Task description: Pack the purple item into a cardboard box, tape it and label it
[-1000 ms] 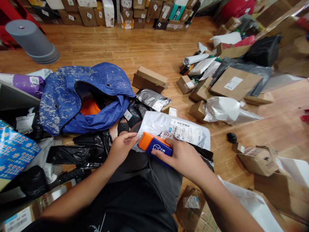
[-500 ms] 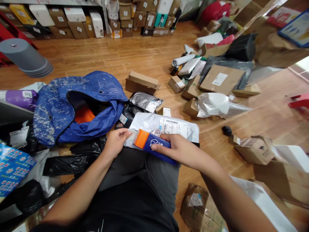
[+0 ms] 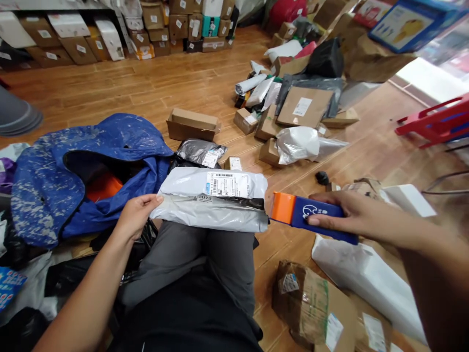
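A white plastic mailing bag [image 3: 212,220] lies across my lap, a printed shipping label [image 3: 230,185] on its upper half. Its left corner is pinched between the thumb and fingers of my left hand [image 3: 136,215]. A crease runs along the bag, partly covering a tag marked 3073, and a dark strip shows at its right end. My right hand [image 3: 339,215] is closed around a flat blue and orange box-shaped thing [image 3: 298,212] with a white logo. Its orange end points left, just right of the bag; I cannot tell exactly what it is.
On the left lies an open blue sack [image 3: 98,146] with something orange inside. Cardboard boxes [image 3: 192,122] and a heap of parcels [image 3: 304,105] cover the floor ahead. A taped carton [image 3: 311,303] sits at my right knee, and a red stool [image 3: 436,120] stands farther right.
My right hand has carried the blue and orange thing rightward, off the bag. My left hand and the bag have shifted left in view, and the view has turned right.
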### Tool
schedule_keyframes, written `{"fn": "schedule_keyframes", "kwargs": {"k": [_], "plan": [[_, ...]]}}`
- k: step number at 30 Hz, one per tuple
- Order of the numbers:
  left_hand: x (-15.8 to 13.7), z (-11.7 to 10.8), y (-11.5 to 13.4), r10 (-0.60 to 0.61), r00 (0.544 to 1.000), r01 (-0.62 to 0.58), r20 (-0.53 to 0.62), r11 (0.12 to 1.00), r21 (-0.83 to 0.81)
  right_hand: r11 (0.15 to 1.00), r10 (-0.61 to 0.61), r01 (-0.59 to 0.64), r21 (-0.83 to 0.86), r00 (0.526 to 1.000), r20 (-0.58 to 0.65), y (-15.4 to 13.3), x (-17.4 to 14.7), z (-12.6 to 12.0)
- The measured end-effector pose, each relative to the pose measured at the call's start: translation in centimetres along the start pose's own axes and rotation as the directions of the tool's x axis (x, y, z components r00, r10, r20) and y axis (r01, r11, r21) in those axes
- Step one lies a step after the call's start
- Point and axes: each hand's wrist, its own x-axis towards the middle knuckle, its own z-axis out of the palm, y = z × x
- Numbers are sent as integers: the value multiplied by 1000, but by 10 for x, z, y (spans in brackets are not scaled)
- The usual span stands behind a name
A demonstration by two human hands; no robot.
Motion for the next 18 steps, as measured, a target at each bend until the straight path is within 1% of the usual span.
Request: {"fn": "schedule_keyframes", "kwargs": {"k": [2, 4, 6, 7, 8, 9, 10, 11, 12, 13, 14, 15, 16, 17, 18], "plan": [[3, 3, -2, 10, 1000, -10, -16, 1000, 28, 1000, -22, 22, 20, 1000, 4, 11, 2, 3], [6, 3, -4, 24, 999, -22, -21, 996, 90, 999, -39, 39, 9, 999, -30, 19, 7, 11], [6, 2, -4, 69, 997, -62, -21, 972, 228, 998, -59, 60, 16, 996, -62, 26, 14, 19], [3, 2, -3, 144, 989, -124, -33, 931, 345, 997, -69, 71, 24, 995, -76, 29, 17, 22], [-2, 3, 0, 266, 963, -210, -50, 849, 484, 996, -75, 79, 36, 993, -93, 33, 20, 24], [-10, 7, 2, 425, 904, -299, -58, 722, 624, 995, -78, 84, 53, 992, -102, 36, 23, 27], [-20, 13, 4, 594, 804, -384, -31, 558, 735, 994, -79, 87, 73, 992, -102, 39, 25, 28], [-32, 24, 6, 734, 678, -463, 44, 380, 801, 991, -80, 89, 95, 992, -96, 42, 28, 29], [-44, 37, 7, 817, 557, -553, 152, 228, 801, 989, -81, 91, 120, 993, -85, 45, 29, 31], [-55, 54, 6, 835, 451, -682, 314, 96, 725, 985, -85, 95, 147, 994, -71, 48, 31, 32], [-64, 74, 4, 773, 357, -824, 525, -4, 567, 979, -94, 103, 174, 994, -56, 51, 33, 33], [-71, 95, 1, 659, 241, -926, 713, -63, 371, 973, -105, 112, 201, 993, -44, 53, 35, 34], [-74, 115, -3, 549, 155, -965, 822, -94, 245, 967, -116, 121, 226, 993, -36, 55, 36, 35], [-73, 134, -7, 486, 125, -971, 865, -118, 207, 961, -125, 129, 246, 992, -33, 56, 38, 36], [-70, 149, -12, 450, 124, -967, 885, -144, 209, 956, -133, 138, 261, 990, -34, 58, 40, 37]]}}
